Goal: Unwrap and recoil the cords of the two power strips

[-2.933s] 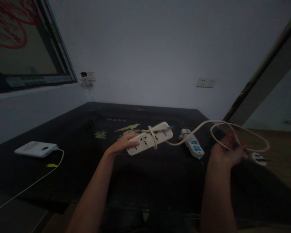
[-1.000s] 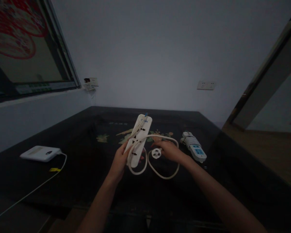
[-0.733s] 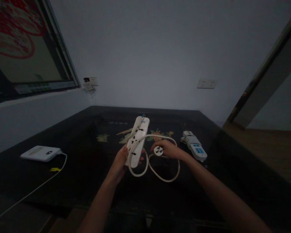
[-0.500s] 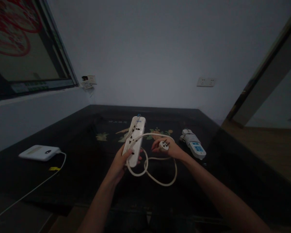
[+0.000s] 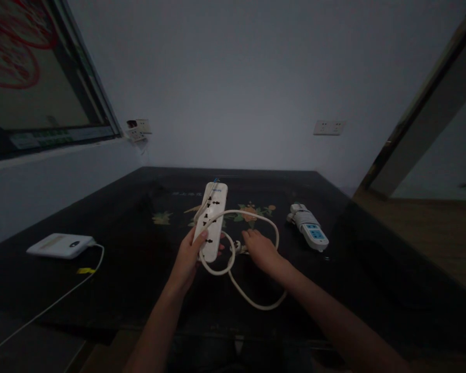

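Note:
A long white power strip [image 5: 214, 210] tilts up above the dark table, its socket face towards me. My left hand [image 5: 190, 254] grips its lower end, thumb on the front and fingers behind. A looped white cord [image 5: 258, 213] runs over the strip and curves round to the right. My right hand [image 5: 259, 248] is palm down with fingers closed round the plug [image 5: 238, 247], whose pronged end shows left of the fingertips. The fingers partly hide the plug.
To the right lies a smaller white power strip [image 5: 314, 235] with blue sockets and its cord wrapped round it. A white power bank-like device [image 5: 61, 245] with a cable lies left. Wall sockets [image 5: 329, 127] sit above the black table [image 5: 140, 290].
My right hand has turned palm down and moved slightly lower and left, with the plug now pointing left. The power strip has shifted a little left in view.

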A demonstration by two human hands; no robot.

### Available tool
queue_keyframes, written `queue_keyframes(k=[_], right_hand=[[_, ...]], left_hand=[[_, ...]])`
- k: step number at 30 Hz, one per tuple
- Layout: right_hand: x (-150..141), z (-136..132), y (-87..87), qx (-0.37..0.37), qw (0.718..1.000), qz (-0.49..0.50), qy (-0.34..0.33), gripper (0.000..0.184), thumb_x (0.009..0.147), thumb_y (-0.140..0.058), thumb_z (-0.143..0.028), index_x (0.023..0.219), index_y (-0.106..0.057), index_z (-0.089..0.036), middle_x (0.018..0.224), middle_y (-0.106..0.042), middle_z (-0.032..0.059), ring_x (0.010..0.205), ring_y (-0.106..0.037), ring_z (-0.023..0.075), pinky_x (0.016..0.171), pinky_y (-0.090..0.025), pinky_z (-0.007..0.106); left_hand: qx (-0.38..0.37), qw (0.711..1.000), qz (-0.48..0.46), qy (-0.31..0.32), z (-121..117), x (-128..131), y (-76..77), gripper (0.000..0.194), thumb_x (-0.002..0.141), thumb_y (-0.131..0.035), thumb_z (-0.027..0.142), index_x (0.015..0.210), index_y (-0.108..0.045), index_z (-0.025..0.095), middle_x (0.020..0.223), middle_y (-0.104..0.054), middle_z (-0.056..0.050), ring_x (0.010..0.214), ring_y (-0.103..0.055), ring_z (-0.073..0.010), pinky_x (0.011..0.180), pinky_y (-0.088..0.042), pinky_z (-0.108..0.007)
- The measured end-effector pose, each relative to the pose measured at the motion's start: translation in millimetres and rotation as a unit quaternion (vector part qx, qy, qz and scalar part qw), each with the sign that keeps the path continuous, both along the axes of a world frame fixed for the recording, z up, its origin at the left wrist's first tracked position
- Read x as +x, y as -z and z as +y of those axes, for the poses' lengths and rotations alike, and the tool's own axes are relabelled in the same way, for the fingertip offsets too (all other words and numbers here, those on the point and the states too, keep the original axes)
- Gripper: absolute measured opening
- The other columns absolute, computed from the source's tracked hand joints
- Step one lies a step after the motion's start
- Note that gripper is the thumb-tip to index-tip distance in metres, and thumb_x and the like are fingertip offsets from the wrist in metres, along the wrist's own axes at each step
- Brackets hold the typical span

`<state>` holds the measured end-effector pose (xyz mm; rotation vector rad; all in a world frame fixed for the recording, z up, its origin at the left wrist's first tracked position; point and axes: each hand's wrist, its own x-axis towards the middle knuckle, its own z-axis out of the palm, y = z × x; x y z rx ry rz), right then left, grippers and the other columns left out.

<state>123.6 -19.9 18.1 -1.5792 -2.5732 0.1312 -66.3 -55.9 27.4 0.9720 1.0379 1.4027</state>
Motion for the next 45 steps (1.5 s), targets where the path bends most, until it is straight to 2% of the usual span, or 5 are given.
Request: queue_keyframes(k=[8,15,23,31,45], right_hand=[[73.5,-8.5,-52.8,0.109,0.901,0.419,0.015,0.027,0.09,-0.046,-0.036,0.092,-0.065,-0.017,0.078,-0.067,0.0043,0.067,-0.062,0.0144,0.063,-0.049,0.026],[59.4,64.7,15.8,-0.227,0.936,0.252,-0.1,0.029,0.074,-0.063,-0.042,0.08,-0.066,-0.013,0.069,-0.063,0.0004,0.062,-0.055,0.0113,0.057,-0.04,0.021],[54.3,57.4,28.0,-0.205,0.934,0.289,-0.038,0.027,0.08,-0.054,-0.043,0.076,-0.053,-0.017,0.056,-0.052,-0.0037,0.046,-0.048,0.0095,0.046,-0.034,0.021],[117.8,13.8,-42.5,0.049,0.745,0.652,0.134,0.031,0.069,-0.07,-0.042,0.089,-0.058,-0.02,0.063,-0.056,-0.0042,0.046,-0.048,0.0066,0.041,-0.034,0.016],[22.8,-57.9,-55.4,-0.053,0.991,0.116,0.034,0.023,0.09,-0.049,-0.025,0.104,-0.068,-0.024,0.099,-0.072,0.0077,0.093,-0.067,0.0242,0.075,-0.046,0.031]], left_hand=[[-0.004,0.999,-0.038,0.002,-6.0,-4.7,-6.2,0.052,0.075,-0.067,0.038,0.115,-0.053,0.009,0.089,-0.072,-0.013,0.062,-0.069,-0.0214,0.049,-0.057,-0.028],[-0.016,0.996,-0.058,0.061,-20.4,-2.7,-3.5,0.065,0.072,-0.069,0.042,0.124,-0.048,0.009,0.091,-0.072,-0.015,0.064,-0.069,-0.0231,0.049,-0.057,-0.029],[-0.019,0.998,-0.06,0.015,-25.5,0.2,-4.1,0.06,0.072,-0.069,0.044,0.118,-0.051,0.01,0.086,-0.072,-0.012,0.06,-0.068,-0.0206,0.052,-0.057,-0.029],[0.001,0.998,-0.052,-0.03,-18.8,10.2,9.1,0.058,0.074,-0.069,0.043,0.119,-0.049,0.013,0.087,-0.072,-0.01,0.061,-0.069,-0.0201,0.053,-0.056,-0.028],[0.025,0.991,-0.126,-0.041,-29.3,15.8,-12.6,0.057,0.074,-0.067,0.049,0.116,-0.052,0.014,0.082,-0.073,-0.009,0.067,-0.07,-0.0201,0.061,-0.059,-0.027]])
